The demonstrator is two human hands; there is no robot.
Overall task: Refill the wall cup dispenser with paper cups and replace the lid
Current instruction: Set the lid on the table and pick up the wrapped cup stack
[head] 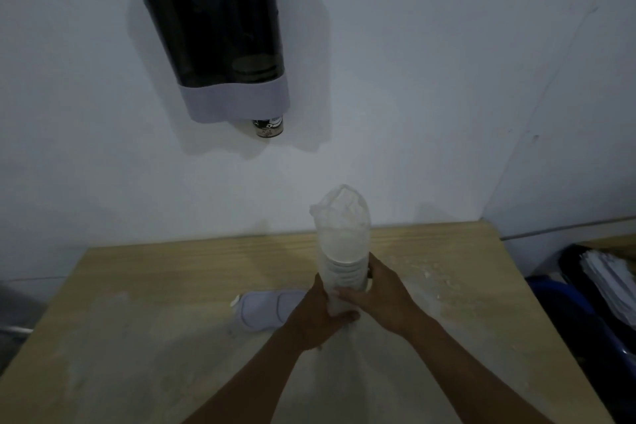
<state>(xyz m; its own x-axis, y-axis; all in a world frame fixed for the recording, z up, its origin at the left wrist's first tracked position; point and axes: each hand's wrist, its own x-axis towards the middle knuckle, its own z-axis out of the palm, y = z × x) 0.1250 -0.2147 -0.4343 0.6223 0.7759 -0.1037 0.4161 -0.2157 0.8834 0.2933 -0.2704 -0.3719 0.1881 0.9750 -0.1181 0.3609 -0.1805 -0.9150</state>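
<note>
A dark translucent cup dispenser (220,27) with a pale grey base hangs on the wall, its top uncovered. One printed cup (267,127) pokes out below it. Above the wooden table (137,337) I hold an upright stack of paper cups in a clear plastic sleeve (344,251). My left hand (320,317) grips the bottom of the sleeve. My right hand (382,296) wraps around its lower part from the right. The sleeve's loose top stands up above the cups. The pale grey dispenser lid (265,308) lies on the table just left of my hands.
A white wall (447,79) rises behind the table. At the right, beside the table edge, sit a dark bin with stacked white papers (609,282) and something blue (557,299). White crumbs (433,275) lie on the table at the right.
</note>
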